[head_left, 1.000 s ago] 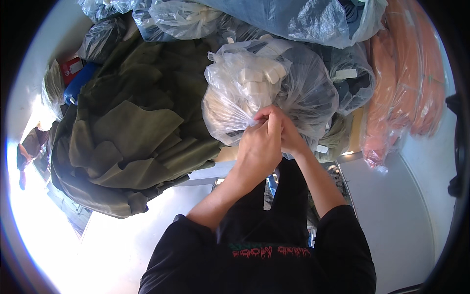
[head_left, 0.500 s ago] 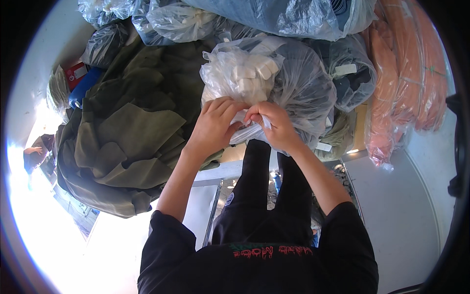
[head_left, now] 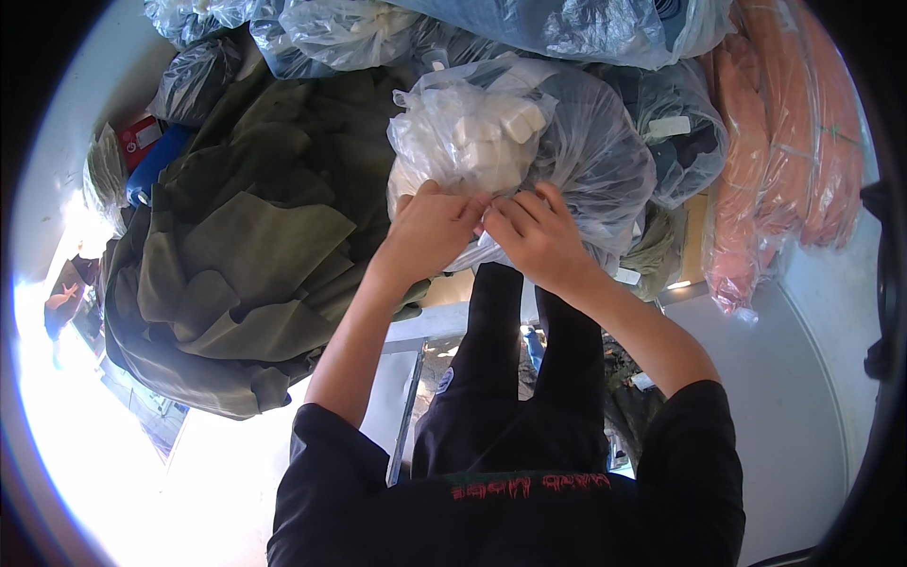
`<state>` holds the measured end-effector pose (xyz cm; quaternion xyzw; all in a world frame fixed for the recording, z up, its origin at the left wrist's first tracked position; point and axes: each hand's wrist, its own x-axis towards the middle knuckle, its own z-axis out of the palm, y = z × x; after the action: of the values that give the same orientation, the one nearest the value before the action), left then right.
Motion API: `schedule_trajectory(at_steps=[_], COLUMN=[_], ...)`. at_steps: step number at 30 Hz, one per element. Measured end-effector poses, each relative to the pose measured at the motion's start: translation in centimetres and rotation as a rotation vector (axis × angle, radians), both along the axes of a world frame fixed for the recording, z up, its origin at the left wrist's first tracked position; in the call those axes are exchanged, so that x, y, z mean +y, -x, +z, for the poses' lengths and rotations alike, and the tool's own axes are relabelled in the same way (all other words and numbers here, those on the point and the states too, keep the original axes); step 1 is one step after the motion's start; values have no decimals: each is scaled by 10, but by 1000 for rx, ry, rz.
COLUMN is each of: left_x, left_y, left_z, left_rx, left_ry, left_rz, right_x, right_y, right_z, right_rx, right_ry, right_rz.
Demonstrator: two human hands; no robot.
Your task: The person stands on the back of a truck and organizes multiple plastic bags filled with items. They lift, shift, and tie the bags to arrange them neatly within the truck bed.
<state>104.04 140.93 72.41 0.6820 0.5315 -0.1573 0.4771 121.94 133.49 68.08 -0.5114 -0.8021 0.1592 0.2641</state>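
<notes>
A clear plastic bag (head_left: 590,142) bulges in front of me, with several whitish blocks (head_left: 491,142) showing through the plastic at its left. At the bag's near edge my left hand (head_left: 433,231) has its fingers closed on the gathered plastic. Close beside it, almost fingertip to fingertip, my right hand (head_left: 537,231) pinches the same gathered plastic with its fingers bent. The exact bit of plastic between the fingertips is mostly hidden by the hands.
Dark green fabric (head_left: 255,236) lies heaped on the left. Wrapped orange bundles (head_left: 779,142) stand at the right. Along the back are more plastic bags (head_left: 350,33), and a blue roll (head_left: 161,161) sits at the far left. Another person's hand (head_left: 66,296) shows at the left edge.
My right hand has turned over, its back and bent fingers now showing. My left hand has shifted slightly right, closer to it. Both still hold the bag's near edge.
</notes>
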Motion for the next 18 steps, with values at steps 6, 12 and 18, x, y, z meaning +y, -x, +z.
schedule_trajectory(at_steps=[6,12,18], left_x=[-35,-43,-31], left_y=[-20,-23,-23], left_z=[-11,3,6], left_rx=[-131,-133,-156], left_ry=[-24,-192,-332], left_rz=[585,512,378], right_x=[-23,-31,-24], right_y=[7,13,17], right_z=[-11,-22,-14], right_rx=[-15,-30,-43], right_ry=[-53,-43,-87], right_rz=[-141,-218,-345])
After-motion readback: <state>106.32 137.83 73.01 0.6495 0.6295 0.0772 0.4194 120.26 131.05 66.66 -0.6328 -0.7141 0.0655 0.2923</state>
